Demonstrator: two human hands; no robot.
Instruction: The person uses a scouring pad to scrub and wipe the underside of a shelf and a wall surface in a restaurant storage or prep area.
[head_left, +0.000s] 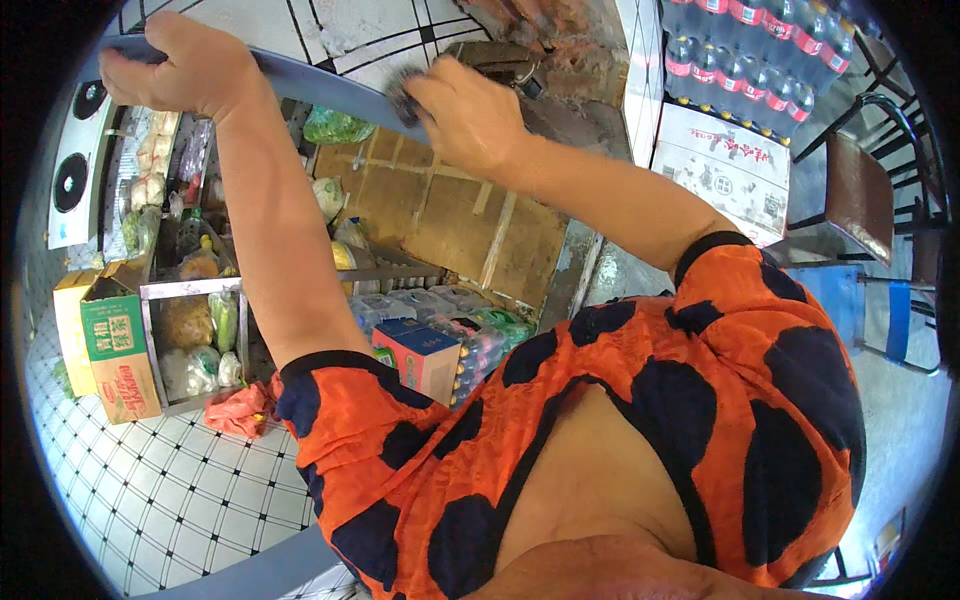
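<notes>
My left hand (187, 71) is at the upper left, curled around the edge of a long blue-grey bar (322, 84), thumb on one side and fingers on the other. Further right along the same bar, my right hand (476, 112) holds a dark scouring pad (406, 94), possibly steel wool. The pad presses against or lies very near the bar's surface; it is slightly blurred. White tiles with black lines (375, 34) border the bar on its upper side.
Shelves with bagged vegetables (199, 322) and a green-and-brown carton (120, 352) are at left. A red plastic bag (238, 411) lies on the tiled floor. Packs of bottles (480, 330) stand beside a flattened cardboard sheet (450, 202). Stacked cola bottles (739, 71) and a chair (859, 195) are right.
</notes>
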